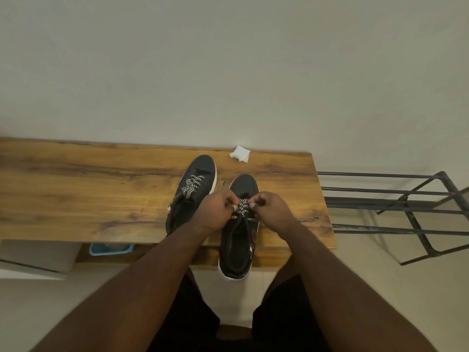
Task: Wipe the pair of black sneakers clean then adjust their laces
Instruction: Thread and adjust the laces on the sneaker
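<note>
Pinching woven zigzag laces (243,208) on smooth sneaker (239,235).

No readable text anywhere.

The two black sneakers (238,224) on the wooden table (101,189) show only small red and white patches near their heels, too small and blurred to read as a brand or a word. The white wipe (240,153) beyond the sneakers' toes bears no print that can be made out.
</note>
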